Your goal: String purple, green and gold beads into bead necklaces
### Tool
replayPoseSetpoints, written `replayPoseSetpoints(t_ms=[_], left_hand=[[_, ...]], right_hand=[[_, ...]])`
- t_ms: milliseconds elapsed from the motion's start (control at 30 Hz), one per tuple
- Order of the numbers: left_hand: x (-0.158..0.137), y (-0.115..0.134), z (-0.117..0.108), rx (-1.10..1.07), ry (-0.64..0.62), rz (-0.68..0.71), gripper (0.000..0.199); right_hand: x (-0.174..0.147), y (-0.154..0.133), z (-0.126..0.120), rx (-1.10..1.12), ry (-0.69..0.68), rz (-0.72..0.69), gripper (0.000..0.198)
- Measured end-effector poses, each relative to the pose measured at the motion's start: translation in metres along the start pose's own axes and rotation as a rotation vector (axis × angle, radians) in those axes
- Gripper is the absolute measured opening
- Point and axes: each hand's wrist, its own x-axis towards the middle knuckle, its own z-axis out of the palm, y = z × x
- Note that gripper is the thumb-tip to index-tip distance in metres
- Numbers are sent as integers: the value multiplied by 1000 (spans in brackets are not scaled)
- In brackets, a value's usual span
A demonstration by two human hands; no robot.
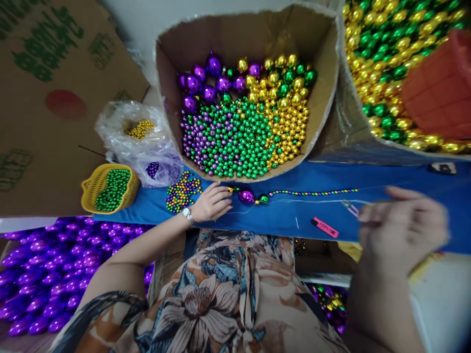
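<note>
Blue-covered worktable (274, 218); pale grey wall (134, 19) beyond it; whitish surface (445, 299) near its right end. Light soft, dim.

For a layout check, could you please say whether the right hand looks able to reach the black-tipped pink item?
Probably yes: the right hand is near the pink item, with nothing visibly blocking it.
</note>
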Motion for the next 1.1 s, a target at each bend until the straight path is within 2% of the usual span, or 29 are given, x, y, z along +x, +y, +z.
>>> replayPoseSetpoints(t_ms=[33, 67, 133, 200, 300, 367, 467, 533, 633, 733, 800, 867, 933, 1033, 1100], left_hand=[[6, -2, -6, 3, 65, -34, 14], [13, -4, -12, 2, 124, -75, 13], [29, -15, -24, 1, 220, -171, 12], [47, -34, -35, 15, 319, -280, 11], [77, -85, -49, 34, 477, -475, 15], [97, -127, -57, 49, 530, -634, 18], [122, -186, -64, 3, 586, -838, 36], [133, -213, -65, -46, 570, -934, 47], [140, -232, -65, -150, 574, -1028, 52], [140, -223, -71, -292, 660, -981, 44], [138, -200, -76, -359, 728, -899, 45], [133, -165, -77, -474, 763, -818, 47], [125, -122, -73, -730, 773, -792, 44], [110, -63, -57, -1208, 690, -832, 41], [101, -34, -46, -1425, 657, -871, 40]], right_hand=[[-10, 0, 9, 24, -95, 12, 25], [-20, 0, 18, 30, -246, 27, 23], [-38, 0, 35, 70, -468, 70, 23], [-50, 0, 48, 117, -594, 94, 24], [-57, 4, 59, 145, -675, 96, 25], [-59, 7, 61, 143, -685, 112, 25], [-61, 9, 62, 133, -682, 145, 27], [-64, 9, 64, 126, -689, 149, 27], [-69, 5, 66, 120, -707, 149, 27], [-72, 0, 69, 100, -722, 135, 28], [-72, -2, 71, 75, -728, 100, 29], [-72, -3, 74, 50, -730, 44, 28], [-73, -4, 78, 26, -727, -21, 27], [-76, -6, 87, -3, -719, -128, 26], [-79, -7, 93, -18, -706, -213, 25]])
